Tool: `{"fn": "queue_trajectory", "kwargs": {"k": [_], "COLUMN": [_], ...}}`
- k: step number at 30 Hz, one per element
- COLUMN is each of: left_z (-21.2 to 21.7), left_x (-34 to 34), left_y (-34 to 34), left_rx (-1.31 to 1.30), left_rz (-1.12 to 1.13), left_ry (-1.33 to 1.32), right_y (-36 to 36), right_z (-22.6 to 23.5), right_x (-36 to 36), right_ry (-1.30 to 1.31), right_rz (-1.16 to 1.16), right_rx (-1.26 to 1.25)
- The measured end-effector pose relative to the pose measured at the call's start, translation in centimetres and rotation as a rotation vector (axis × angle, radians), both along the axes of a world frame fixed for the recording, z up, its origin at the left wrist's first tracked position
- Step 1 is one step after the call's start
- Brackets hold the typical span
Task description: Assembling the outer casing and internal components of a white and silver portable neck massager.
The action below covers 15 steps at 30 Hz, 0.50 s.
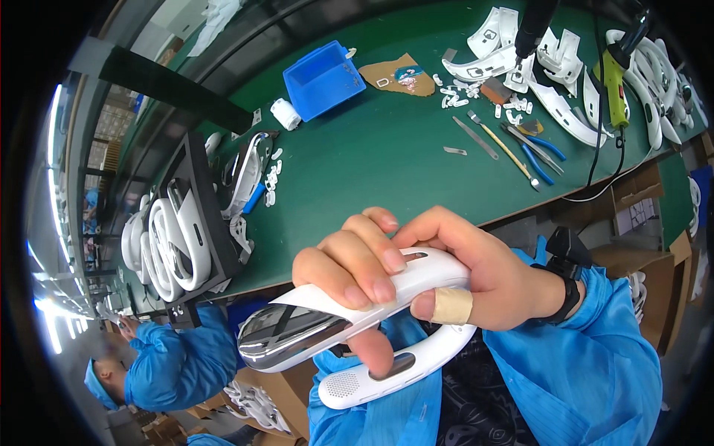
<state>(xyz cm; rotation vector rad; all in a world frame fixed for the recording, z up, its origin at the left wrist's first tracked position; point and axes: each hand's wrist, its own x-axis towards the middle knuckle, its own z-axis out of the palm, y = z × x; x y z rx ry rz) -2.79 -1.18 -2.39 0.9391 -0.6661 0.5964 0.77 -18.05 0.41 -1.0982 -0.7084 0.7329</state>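
Observation:
Above the near edge of the bench I hold a white U-shaped neck-band device in both hands. One arm of it has a glossy dark end panel; the other, lower arm has a small perforated grille. My left hand wraps over the upper arm, fingers on top and a fingertip showing below between the two arms. My right hand grips the device near its bend. Its thumb, wrapped in tan tape, presses the side. Parts of the device are hidden by my fingers.
The green bench carries a blue bin, cardboard, white shells, pliers, a brush and a green electric screwdriver. A black tray of similar devices stands left. A co-worker in blue sits left.

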Motion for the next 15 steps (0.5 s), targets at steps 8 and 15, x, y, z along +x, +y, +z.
{"fn": "queue_trajectory", "kwargs": {"k": [8, 15], "left_z": [0.2, -0.6], "left_x": [0.3, 0.5], "left_y": [-1.4, -2.4], "left_rx": [-0.084, -0.193], "left_rz": [-0.004, 0.042], "left_ry": [-0.026, -0.05], "right_y": [-0.1, 0.0], "right_z": [0.5, 0.5], "right_x": [0.1, 0.3], "right_ry": [0.028, 0.047], "right_rz": [-0.013, -0.001], "right_rx": [-0.017, -0.044]}}
